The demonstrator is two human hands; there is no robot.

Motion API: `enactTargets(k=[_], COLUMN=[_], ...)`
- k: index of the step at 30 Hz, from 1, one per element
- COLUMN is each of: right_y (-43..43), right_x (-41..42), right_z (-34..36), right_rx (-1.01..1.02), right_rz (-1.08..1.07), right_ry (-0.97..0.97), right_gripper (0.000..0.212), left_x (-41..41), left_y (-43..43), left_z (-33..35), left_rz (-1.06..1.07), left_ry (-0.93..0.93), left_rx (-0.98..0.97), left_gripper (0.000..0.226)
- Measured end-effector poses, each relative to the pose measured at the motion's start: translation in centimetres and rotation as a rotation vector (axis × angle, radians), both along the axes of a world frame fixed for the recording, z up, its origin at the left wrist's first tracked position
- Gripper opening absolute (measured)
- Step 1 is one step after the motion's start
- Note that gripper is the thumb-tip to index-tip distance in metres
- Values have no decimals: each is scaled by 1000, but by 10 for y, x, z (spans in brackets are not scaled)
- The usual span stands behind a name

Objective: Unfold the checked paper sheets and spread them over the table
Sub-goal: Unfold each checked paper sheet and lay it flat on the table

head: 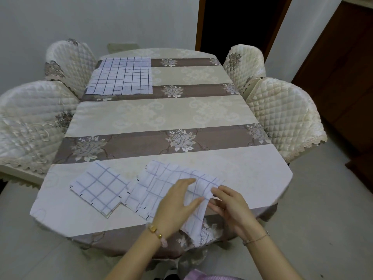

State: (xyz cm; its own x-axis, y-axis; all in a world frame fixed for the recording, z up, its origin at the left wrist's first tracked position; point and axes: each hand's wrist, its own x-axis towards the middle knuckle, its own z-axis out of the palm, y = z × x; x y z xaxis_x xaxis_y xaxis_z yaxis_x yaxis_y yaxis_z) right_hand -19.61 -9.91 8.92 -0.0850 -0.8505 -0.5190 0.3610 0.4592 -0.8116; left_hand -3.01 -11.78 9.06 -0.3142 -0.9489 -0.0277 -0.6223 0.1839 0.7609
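One checked sheet (122, 76) lies spread flat on the table's far left corner. A folded checked sheet (100, 187) rests near the front left. Beside it sits a folded stack (144, 188), partly under my hands. A partly unfolded checked sheet (196, 201) lies over that stack and hangs over the table's front edge. My left hand (175, 205) pinches its fold between thumb and fingers. On the right side of the same fold, my right hand (230, 207) grips it.
The table (161, 114) wears a cream and brown flowered cloth. Quilted chairs stand at left (28, 126), far left (70, 61), right (286, 116) and far right (244, 63). A dark doorway (240, 21) opens behind the table.
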Motion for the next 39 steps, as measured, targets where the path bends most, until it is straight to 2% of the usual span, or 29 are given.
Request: enactTargets(k=[5, 13, 17, 21, 28, 31, 35, 39], right_y=[-1, 0, 1, -2, -9, -10, -15, -22], right_x=[11, 19, 20, 21, 24, 19, 5, -19], right_z=[18, 22, 23, 26, 24, 27, 28, 33], right_rx=[-123, -181, -174, -171, -158, -169, -165, -245], right_rz=[77, 81, 70, 49, 36, 61, 36, 20], right_ry=[-23, 96, 115, 153, 222, 202, 297, 428], right_gripper=[23, 20, 16, 15, 19, 6, 14, 11], left_x=[-15, -3, -4, -6, -9, -5, 6, 25], left_y=[7, -7, -9, -9, -13, -17, -24, -42], left_z=[8, 15, 16, 17, 22, 22, 26, 42], left_rz=[57, 186, 188, 154, 197, 223, 238, 224], left_ry=[192, 490, 575, 531, 508, 486, 297, 109], left_rx=[40, 239, 305, 278, 244, 205, -28, -226], left_gripper=[41, 9, 9, 17, 16, 14, 14, 11])
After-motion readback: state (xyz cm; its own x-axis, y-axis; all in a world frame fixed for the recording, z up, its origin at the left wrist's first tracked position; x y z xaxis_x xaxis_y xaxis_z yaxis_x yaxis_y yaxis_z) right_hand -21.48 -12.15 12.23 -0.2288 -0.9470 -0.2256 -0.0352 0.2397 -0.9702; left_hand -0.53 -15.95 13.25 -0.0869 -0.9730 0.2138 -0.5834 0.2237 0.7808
